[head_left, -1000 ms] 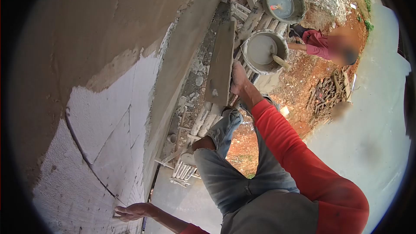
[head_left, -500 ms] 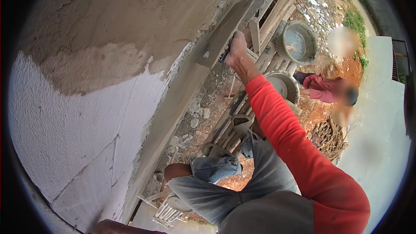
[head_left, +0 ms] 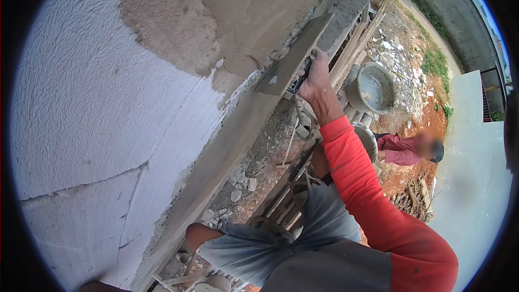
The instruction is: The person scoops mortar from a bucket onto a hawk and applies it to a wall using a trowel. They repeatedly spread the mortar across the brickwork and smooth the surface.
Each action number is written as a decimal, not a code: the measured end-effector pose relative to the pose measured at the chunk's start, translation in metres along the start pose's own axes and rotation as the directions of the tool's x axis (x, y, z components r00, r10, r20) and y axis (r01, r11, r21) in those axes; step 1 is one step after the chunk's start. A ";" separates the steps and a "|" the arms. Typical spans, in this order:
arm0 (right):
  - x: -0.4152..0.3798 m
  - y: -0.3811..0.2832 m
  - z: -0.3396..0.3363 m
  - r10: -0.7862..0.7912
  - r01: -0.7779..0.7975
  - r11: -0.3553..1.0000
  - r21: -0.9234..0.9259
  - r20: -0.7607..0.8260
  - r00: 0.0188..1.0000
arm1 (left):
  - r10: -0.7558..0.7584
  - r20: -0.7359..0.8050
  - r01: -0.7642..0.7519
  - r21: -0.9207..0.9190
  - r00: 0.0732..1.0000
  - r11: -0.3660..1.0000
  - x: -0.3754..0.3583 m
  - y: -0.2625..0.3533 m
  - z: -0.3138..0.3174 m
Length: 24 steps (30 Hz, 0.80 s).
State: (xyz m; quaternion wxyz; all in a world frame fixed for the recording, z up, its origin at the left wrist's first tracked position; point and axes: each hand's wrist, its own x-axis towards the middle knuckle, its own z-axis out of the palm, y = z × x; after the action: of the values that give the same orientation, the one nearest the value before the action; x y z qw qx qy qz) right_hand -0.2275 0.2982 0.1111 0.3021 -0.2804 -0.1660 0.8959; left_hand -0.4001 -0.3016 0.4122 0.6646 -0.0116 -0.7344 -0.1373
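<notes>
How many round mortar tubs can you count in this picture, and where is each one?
2. One tub sits in full view on the planks to the right of the trowel hand. A second tub lies nearer, mostly hidden behind the red sleeve. Others may be hidden.

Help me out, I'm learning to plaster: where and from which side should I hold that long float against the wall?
Grip the handle on the back of the float, coming from the side away from the wall, as the right hand does. The flat mortar-coated face lies toward the wall, so only the back offers a hold.
</notes>
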 end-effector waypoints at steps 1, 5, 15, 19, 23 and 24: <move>-0.004 -0.003 0.007 -0.002 0.002 1.000 -0.017 -0.024 1.000 | 0.069 0.008 -0.069 0.066 0.998 0.995 0.000 -0.014 -0.001; -0.010 -0.016 0.025 -0.026 0.023 0.998 -0.055 -0.053 0.998 | -0.021 0.011 0.021 0.028 1.000 0.999 -0.006 0.008 -0.006; -0.020 -0.055 0.095 -0.114 0.107 0.987 -0.120 -0.055 0.992 | 0.412 0.042 -0.395 0.387 0.910 0.833 0.008 -0.175 0.022; -0.037 -0.084 0.131 -0.167 0.175 0.977 -0.126 0.070 0.983 | 0.296 0.036 -0.291 0.327 0.954 0.899 0.008 -0.164 0.026; -0.089 -0.112 0.167 -0.355 0.379 0.925 0.012 0.381 0.854 | -0.060 -0.009 0.060 -0.062 0.998 0.996 -0.009 -0.054 0.009; -0.089 -0.121 0.161 -0.414 0.444 0.895 0.037 0.435 0.800 | -0.052 -0.036 0.050 -0.059 0.998 0.997 -0.009 -0.032 0.004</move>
State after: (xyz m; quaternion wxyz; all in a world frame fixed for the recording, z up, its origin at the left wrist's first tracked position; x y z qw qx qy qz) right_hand -0.2116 0.3130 0.3303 0.4429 -0.0401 -0.3174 0.8375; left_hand -0.4096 -0.3304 0.3975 0.6740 -0.0097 -0.7174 -0.1757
